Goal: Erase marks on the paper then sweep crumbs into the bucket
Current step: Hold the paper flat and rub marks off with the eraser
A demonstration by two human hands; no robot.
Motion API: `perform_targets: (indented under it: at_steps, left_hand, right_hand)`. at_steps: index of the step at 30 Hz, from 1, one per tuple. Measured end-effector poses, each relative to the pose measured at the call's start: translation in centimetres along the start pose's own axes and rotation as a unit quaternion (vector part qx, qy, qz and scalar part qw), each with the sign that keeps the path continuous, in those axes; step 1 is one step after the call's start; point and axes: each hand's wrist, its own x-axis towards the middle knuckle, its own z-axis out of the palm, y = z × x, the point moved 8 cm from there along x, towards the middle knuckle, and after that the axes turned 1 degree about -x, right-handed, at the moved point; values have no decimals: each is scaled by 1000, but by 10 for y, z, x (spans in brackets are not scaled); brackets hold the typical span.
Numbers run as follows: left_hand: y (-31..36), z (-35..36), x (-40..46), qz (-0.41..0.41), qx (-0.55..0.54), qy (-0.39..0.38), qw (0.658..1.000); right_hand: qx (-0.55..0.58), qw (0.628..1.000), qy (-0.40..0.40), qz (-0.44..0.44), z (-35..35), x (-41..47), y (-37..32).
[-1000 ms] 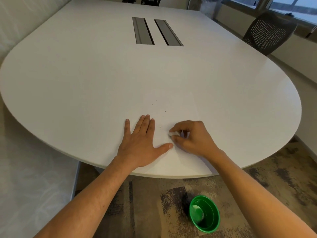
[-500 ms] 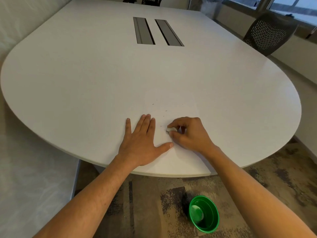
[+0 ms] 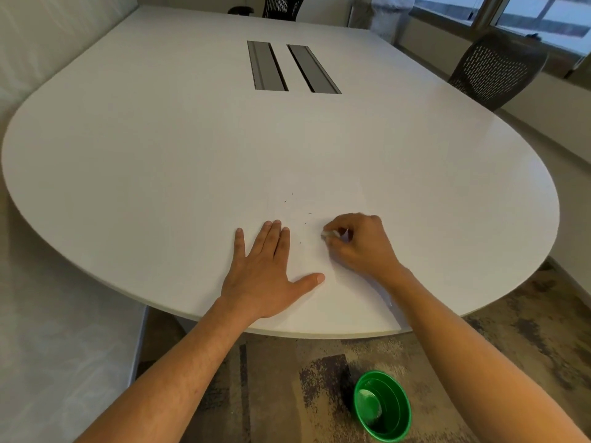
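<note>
White and rounded, the bench (image 3: 160,148) filled the head view, its near edge curving just behind both wrists, with wide bare surface beyond. Two grey slots (image 3: 292,67) sat far back; a mesh chair (image 3: 499,70) stood at the right. Paper (image 3: 319,199), barely distinct, lay near the edge with dark crumbs (image 3: 295,209) scattered on it. Left hand (image 3: 267,276) pressed flat, fingers spread. Right hand (image 3: 359,243) pinched a white eraser (image 3: 327,234) against the sheet. Below on the carpet (image 3: 287,378) stood the green bucket (image 3: 382,406).
</note>
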Motion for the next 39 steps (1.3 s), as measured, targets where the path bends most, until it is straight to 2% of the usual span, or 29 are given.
perform_targets:
  at_steps: [3, 8, 10, 17, 23, 33, 37, 39]
  left_hand:
    - [-1, 0, 0, -2, 2, 1, 1000]
    - [-1, 1, 2, 3, -6, 12, 1000]
    - [-1, 1, 1, 3, -7, 12, 1000]
    - [-2, 0, 1, -5, -2, 6, 1000]
    - [-3, 1, 2, -4, -17, 17, 1000]
    - [-2, -1, 0, -8, -9, 1, 1000]
    - [-2, 0, 1, -3, -20, 8, 1000]
    - [-1, 0, 1, -2, -23, 10, 1000]
  right_hand:
    - [-8, 999, 10, 36, -5, 16, 10]
    - [13, 990, -109, -84, 33, -7, -41]
    - [13, 991, -100, -88, 36, -5, -41]
    - [1, 1000, -5, 4, 21, 38, -14]
    - [5, 996, -72, -54, 39, 16, -32]
    - [-11, 999, 7, 51, 34, 89, 2]
    - [-7, 997, -71, -22, 53, 66, -32]
    - [-7, 996, -84, -41, 58, 62, -39]
